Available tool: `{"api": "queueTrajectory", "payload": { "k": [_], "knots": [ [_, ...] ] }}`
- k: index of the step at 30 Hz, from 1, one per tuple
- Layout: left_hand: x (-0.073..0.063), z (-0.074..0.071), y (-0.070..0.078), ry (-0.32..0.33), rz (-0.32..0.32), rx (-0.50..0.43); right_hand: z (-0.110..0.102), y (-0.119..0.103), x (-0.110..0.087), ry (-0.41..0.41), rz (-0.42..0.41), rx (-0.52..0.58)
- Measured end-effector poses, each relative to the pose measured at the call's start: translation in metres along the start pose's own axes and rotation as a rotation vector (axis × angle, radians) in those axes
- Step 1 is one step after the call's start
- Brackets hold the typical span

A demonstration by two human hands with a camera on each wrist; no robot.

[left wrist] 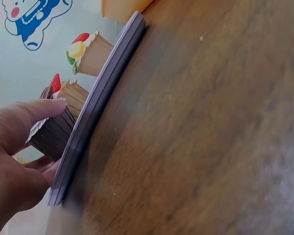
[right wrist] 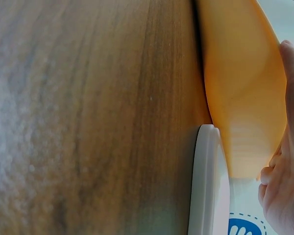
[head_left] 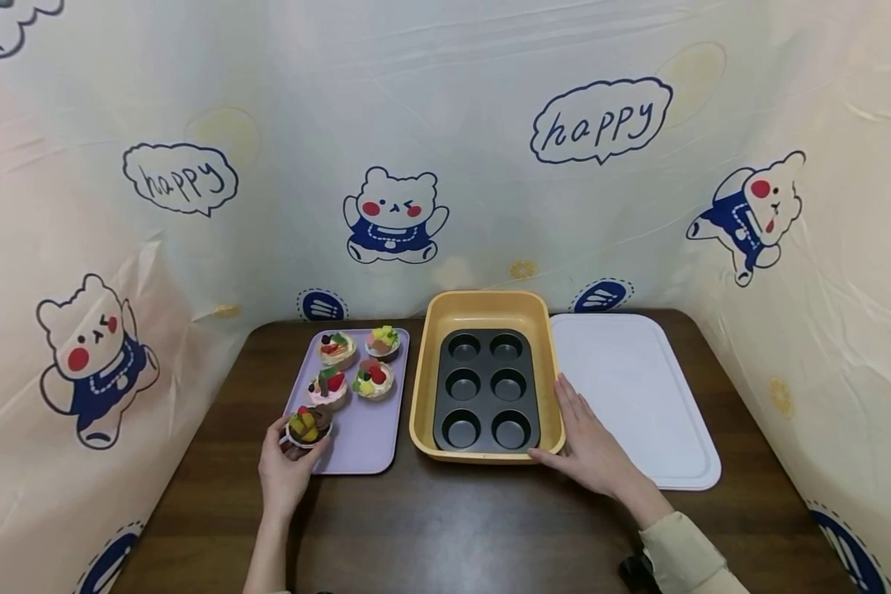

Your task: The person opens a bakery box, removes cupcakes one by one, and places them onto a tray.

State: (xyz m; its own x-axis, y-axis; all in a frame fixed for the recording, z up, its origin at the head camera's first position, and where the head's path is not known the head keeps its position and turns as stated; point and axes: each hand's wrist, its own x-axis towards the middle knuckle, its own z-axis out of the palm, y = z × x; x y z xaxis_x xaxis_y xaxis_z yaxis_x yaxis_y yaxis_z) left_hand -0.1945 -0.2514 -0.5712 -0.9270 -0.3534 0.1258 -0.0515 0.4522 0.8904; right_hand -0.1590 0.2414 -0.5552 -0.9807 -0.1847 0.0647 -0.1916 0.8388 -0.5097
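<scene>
At the near left corner of the lilac tray (head_left: 367,462), my left hand (head_left: 285,470) grips a dark-cupped cupcake (head_left: 309,426) topped with yellow fruit and chocolate. The left wrist view shows thumb and fingers around its brown pleated cup (left wrist: 53,134), close over the tray. Several other fruit-topped cupcakes (head_left: 374,379) stand on the same tray. My right hand (head_left: 590,450) rests its extended fingers on the near right rim of a yellow bin (head_left: 490,307). Inside the bin lies a dark muffin pan (head_left: 486,388) with several round cups, no cupcakes in them.
A white board (head_left: 631,396) lies right of the bin, beneath the right hand's side. All of it stands on a dark wooden table (head_left: 445,528). A printed curtain (head_left: 475,124) hangs behind and at both sides.
</scene>
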Motion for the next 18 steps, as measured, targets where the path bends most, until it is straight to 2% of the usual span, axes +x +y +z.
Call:
{"api": "queueTrajectory", "payload": {
  "k": [5,11,15,18],
  "knots": [
    [0.000,-0.004,0.002,-0.008,0.009,0.083,0.001,-0.001,0.000,0.002,-0.001,0.004],
    [-0.003,-0.011,0.005,-0.038,0.010,0.260,0.001,-0.001,0.000,0.003,0.000,-0.001],
    [-0.001,-0.016,0.002,-0.032,0.060,0.373,0.002,0.000,0.000,-0.005,0.005,0.000],
    [0.002,-0.021,0.000,-0.026,0.106,0.398,0.001,0.000,0.001,-0.011,0.006,0.010]
  ]
}}
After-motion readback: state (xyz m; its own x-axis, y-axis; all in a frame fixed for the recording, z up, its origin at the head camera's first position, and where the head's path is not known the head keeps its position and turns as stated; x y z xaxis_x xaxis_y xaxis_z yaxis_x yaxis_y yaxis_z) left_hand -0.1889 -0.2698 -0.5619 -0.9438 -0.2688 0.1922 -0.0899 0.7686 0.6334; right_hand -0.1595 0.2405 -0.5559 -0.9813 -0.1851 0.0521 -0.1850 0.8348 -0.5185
